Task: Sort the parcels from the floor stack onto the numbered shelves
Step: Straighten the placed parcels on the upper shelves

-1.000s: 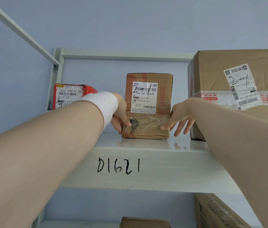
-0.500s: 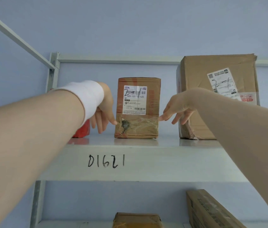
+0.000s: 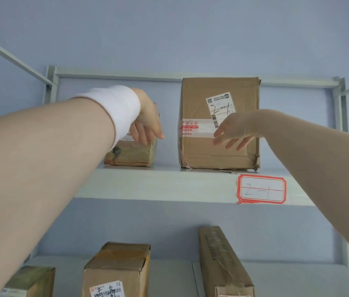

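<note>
- Both hands have let go of the small parcel (image 3: 129,154), whose two sides they were touching a moment ago. The view has also swung to the right along the upper shelf (image 3: 158,185).
- That parcel now stands by itself on the upper shelf, toward the left end and close to the front edge. A clear gap separates it from the large box (image 3: 201,151) on its right.
- The left hand (image 3: 146,123), with a white wristband (image 3: 117,108) on the wrist, hangs in front of the parcel's upper half with loose, nearly straight fingers that grip nothing. Whether the fingertips still brush the cardboard cannot be told.
- The right hand (image 3: 233,131) has drifted well away from the parcel and now hovers in front of the large box, fingers spread and empty.
- A red-bordered tag (image 3: 261,188) on the shelf's front edge, toward the right end, reads 2-1, and the large box's sticker bears the same mark.
- Judged from this, the parcel is delivered and this placement is finished. The floor stack is out of view, so how many parcels remain cannot be said.
</note>
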Demonstrator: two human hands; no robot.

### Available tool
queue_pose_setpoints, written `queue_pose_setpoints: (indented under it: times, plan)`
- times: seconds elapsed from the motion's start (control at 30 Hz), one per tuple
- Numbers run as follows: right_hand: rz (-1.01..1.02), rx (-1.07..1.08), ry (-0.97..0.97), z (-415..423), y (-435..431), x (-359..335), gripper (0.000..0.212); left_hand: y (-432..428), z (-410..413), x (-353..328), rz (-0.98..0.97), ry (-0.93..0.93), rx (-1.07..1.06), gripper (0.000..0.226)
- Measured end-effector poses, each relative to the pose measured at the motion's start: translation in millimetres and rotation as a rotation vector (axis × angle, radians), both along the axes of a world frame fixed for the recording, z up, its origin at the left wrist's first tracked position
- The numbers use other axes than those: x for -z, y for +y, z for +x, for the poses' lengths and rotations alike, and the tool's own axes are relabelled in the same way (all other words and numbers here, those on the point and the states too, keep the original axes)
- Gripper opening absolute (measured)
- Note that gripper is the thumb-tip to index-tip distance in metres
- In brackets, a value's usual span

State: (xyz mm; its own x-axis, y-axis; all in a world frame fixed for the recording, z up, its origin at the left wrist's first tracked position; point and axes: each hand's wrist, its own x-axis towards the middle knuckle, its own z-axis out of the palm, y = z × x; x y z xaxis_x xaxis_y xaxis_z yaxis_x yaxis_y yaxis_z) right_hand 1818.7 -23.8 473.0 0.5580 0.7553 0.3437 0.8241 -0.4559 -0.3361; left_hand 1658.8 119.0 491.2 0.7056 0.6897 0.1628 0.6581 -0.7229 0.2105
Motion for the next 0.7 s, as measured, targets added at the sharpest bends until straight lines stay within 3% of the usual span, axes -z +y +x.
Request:
queue_pose_setpoints:
  times: [0.2,0.33,0.5,0.7]
  plan:
    - [0.012,0.073,-0.072,27.8,-54.5,1.5,0.057,-42.1,37.6,-3.4,0.11,-0.097,0.141,0.052]
    - [0.038,0.118,-0.081,51.4,-71.2,2.5,0.057,-41.8,64.7,-3.9,0.228,-0.1,0.151,0.048]
    - [0.07,0.177,-0.097,86.4,-65.0,1.9,0.064,-19.1,98.0,-2.7,0.431,-0.121,0.082,0.061]
    - [0.08,0.28,-0.078,128.5,-38.5,6.1,0.077,26.5,127.6,0.3,0.193,-0.196,0.076,0.068]
